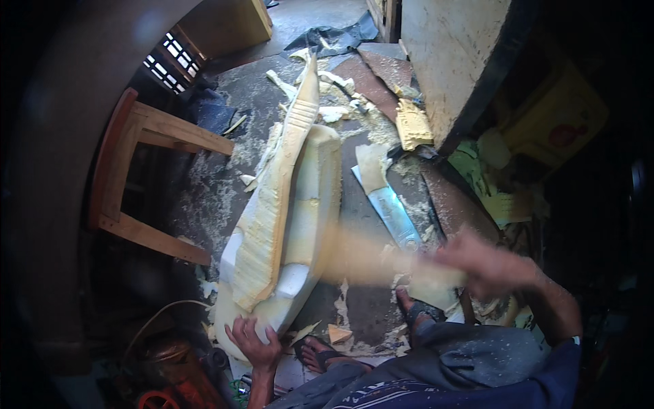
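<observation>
A long, pale cream foam piece (320, 177), shaped like a padded seat, lies lengthwise on the floor in front of me. Along its left side rests a ridged, tapering yellowish foam strip (262, 238). My left hand (255, 343) is at the near end of the foam, its fingers spread over the edge. To the right, my right hand (485, 264) is smeared by motion and closed. A blurred tan streak (371, 255) reaches from it toward the foam's right side; what it is cannot be made out.
A wooden stool (129, 170) lies on its side at the left. Foam scraps (334, 112) and crumbs litter the floor, with a blue-white flat strip (392, 208) right of the foam. A yellow foam block (413, 125) leans near a pale panel (453, 54). Orange machinery (184, 382) stands lower left.
</observation>
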Motion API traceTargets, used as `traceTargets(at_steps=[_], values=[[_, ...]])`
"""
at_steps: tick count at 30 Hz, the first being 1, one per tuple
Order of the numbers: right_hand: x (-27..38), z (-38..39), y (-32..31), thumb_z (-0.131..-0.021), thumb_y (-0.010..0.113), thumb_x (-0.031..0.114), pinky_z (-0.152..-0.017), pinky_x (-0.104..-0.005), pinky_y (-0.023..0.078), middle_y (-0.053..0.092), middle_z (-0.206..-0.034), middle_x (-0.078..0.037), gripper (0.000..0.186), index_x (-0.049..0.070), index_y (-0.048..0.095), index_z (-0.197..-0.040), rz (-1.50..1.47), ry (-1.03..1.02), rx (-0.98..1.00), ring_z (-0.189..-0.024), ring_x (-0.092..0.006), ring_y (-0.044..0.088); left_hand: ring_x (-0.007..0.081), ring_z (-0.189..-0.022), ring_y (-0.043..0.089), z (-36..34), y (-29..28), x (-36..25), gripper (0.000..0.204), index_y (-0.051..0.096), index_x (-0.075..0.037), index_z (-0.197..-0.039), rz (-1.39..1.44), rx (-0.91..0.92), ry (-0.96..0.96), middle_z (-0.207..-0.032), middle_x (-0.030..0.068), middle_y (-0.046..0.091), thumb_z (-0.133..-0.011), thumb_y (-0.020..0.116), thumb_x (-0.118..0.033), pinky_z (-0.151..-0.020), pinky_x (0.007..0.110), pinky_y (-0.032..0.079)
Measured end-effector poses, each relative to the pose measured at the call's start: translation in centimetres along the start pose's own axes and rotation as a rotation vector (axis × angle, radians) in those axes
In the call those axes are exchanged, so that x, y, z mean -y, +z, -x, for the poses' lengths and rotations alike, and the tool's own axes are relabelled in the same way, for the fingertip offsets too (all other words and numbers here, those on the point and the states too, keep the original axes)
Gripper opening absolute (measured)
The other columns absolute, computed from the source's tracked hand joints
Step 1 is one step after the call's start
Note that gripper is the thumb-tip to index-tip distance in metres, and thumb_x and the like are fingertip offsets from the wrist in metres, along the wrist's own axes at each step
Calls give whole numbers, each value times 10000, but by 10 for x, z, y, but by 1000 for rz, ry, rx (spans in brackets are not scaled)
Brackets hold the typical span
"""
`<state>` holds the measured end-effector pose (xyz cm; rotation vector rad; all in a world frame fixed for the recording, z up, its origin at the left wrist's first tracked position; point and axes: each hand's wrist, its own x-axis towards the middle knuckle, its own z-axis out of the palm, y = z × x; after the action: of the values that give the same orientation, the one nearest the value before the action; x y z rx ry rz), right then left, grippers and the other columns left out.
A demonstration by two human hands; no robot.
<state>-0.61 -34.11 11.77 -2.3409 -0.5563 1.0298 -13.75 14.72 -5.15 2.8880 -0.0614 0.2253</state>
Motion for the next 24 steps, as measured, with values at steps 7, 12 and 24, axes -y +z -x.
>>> traceTargets(at_steps=[7, 12, 24], values=[[-11, -15, 17, -820, 566, -90, -1037, -423, 440, 594, -1334, -169, 699, 76, 477, -1493, -220, 126, -1297, -1115, -299, 568, 402, -1266, 526, -144, 13, 10, 557, 459, 59, -1382, 292, -11, -116, -1339, 283, 525, -940, 678, -199, -1087, 454, 406], [-40, -14, 37, -863, 525, -82, -1053, -411, 434, 570, -1392, -184, 629, 80, 505, -1470, -201, -95, -682, -1131, -292, 558, 201, -968, 642, -249, 8, 21, 422, 624, 26, -1211, 730, 560, -264, -1069, 101, 690, -915, 764, -240, -888, 347, 497], [-35, 4, 20, -825, 504, -106, -1024, -385, 433, 590, -1282, -152, 729, 181, 508, -1495, -336, 111, -820, -1135, -276, 574, 346, -1102, 625, -285, 45, -42, 477, 630, 26, -1237, 221, -113, 163, -1176, 220, 643, -940, 691, -342, -993, 477, 465]])
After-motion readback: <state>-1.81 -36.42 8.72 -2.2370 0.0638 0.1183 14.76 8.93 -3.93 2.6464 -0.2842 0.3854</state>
